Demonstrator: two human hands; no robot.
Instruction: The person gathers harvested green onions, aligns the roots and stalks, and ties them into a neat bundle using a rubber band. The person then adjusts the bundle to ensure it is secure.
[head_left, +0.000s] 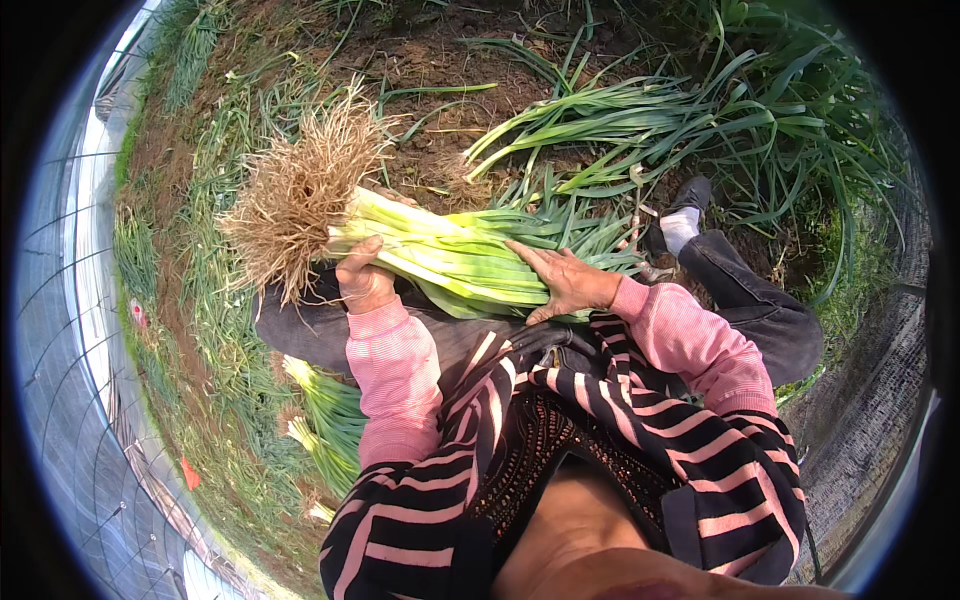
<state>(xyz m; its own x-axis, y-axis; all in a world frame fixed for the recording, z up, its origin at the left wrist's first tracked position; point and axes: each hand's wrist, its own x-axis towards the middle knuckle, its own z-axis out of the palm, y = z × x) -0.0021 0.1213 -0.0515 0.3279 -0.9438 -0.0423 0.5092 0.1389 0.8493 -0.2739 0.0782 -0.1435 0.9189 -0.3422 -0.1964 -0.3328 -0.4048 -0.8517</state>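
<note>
A thick bundle of leek-like plants (457, 247) lies across my lap, its pale stems to the left and green leaves to the right. Dense, dry brown roots (307, 187) fan out at its left end. My left hand (365, 276) grips the stems just beside the roots, thumb on top and the other fingers mostly hidden. Over the leafy part, my right hand (568, 281) rests with its fingers and thumb spread. Part of the leaf ends passes behind this hand.
Loose pulled plants (570, 127) lie on brown soil (427, 56) beyond the bundle. Tall leaves (795, 127) stand at the right. Several stacked plants (330, 420) lie by my left side. Plastic sheeting (56, 300) curves along the left, and dark netting (855, 405) along the right.
</note>
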